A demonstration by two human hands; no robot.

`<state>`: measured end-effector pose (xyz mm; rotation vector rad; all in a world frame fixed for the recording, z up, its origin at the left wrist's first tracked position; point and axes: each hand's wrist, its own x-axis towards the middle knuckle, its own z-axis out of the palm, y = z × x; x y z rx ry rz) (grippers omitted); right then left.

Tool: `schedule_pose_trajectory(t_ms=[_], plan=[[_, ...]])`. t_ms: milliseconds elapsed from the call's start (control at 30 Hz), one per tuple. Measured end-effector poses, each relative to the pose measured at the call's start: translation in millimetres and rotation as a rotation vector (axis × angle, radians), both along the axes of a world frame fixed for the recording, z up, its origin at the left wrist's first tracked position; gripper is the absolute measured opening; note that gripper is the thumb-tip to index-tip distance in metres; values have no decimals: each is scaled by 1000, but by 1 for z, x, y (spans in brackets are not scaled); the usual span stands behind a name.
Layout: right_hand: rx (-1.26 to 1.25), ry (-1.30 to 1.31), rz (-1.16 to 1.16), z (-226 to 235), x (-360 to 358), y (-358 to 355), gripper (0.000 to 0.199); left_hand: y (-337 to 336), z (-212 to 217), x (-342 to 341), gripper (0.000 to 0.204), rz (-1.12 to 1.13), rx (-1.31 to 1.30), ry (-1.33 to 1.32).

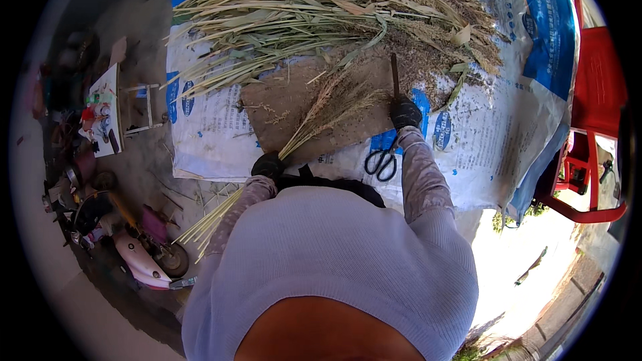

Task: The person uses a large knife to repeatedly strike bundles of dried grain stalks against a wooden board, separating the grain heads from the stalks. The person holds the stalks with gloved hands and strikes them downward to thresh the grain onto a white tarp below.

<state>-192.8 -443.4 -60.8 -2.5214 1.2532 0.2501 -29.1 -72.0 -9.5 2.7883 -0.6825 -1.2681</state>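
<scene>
My left hand point(267, 166), in a dark glove, is closed around a small bunch of seed-headed stalks point(314, 120). Their bare ends stick out behind it to the lower left, while the feathery heads fan across a flat brown board point(271, 97). My right hand point(405, 113), also gloved, grips a narrow dark stick or bar point(395, 73) that points away from me beside the board's right edge; its exact kind cannot be made out. Black-handled scissors point(383, 154) lie just below that hand. A large heap of similar stalks point(281, 23) covers the far side.
White printed sacking point(468, 167) with blue patches covers the work surface. Loose seeds and chaff point(424, 53) lie at the far right. A red plastic chair point(598, 73) stands to the right. A pink-and-white scooter point(137, 257) and a small white table point(107, 103) are at left.
</scene>
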Motion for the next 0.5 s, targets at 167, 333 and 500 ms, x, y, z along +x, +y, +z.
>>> schedule_pose_trajectory(t_ms=[167, 333, 500], plan=[[65, -372, 485, 38, 32, 128, 24, 10, -19, 6, 34, -47, 5, -80], [156, -196, 434, -31, 18, 155, 22, 2, 8, 9, 33, -24, -20, -49], [61, -59, 21, -17, -1, 29, 32, -11, 27, 13, 30, 18, 64, -49]])
